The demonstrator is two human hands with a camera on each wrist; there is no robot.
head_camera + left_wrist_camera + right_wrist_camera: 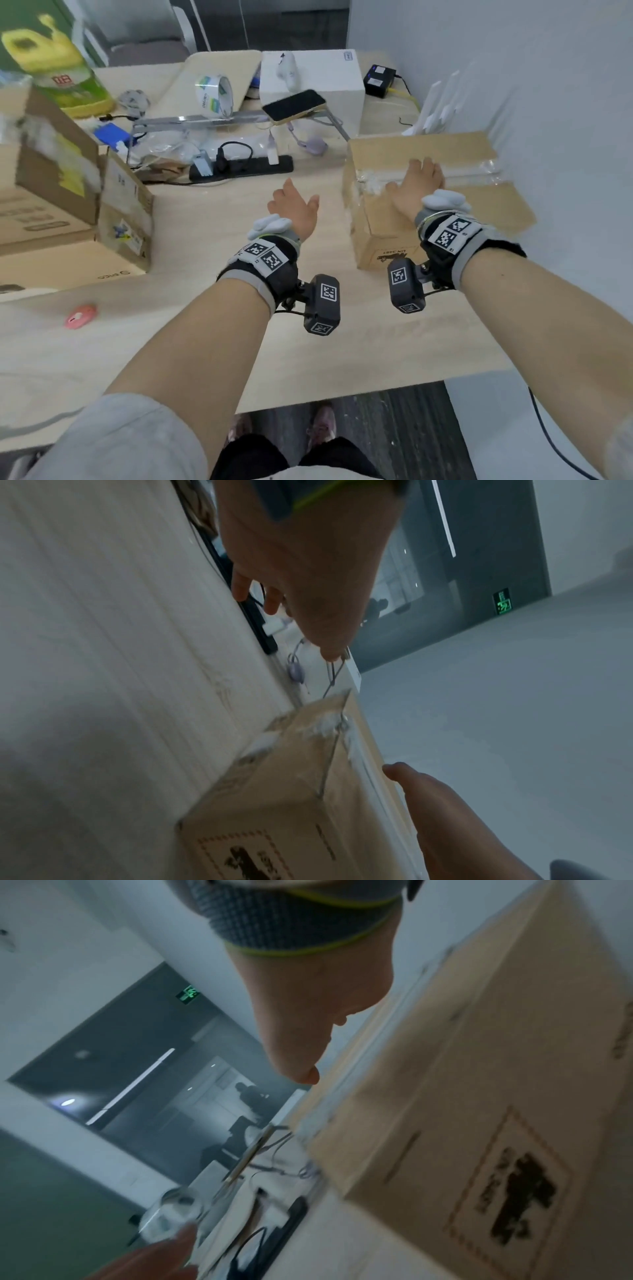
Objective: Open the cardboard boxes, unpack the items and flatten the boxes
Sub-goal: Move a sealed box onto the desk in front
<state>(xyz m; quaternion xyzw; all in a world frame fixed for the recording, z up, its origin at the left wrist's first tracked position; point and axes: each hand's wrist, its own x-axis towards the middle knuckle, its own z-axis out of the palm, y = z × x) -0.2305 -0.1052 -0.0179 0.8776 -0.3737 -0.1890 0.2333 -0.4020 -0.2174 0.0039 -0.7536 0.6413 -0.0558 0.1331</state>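
Note:
A closed brown cardboard box (479,161) sealed with clear tape stands on the right side of the table, close to the wall. My right hand (418,185) lies flat on its top, fingers straight, near the torn tape at the left end. My left hand (294,205) hovers open over the tabletop just left of the box and holds nothing. The left wrist view shows the box's (281,791) taped corner, with the left hand (301,588) above it and apart from it. In the right wrist view the box's (479,1096) printed side fills the right, below the right hand (308,1015).
Opened cardboard boxes (54,178) crowd the left of the table. Behind my hands lie a black power strip (239,168), a tape roll (214,94), a phone (294,104) and a white box (311,75). A pink object (80,317) lies front left. The table's front edge (308,394) is near me.

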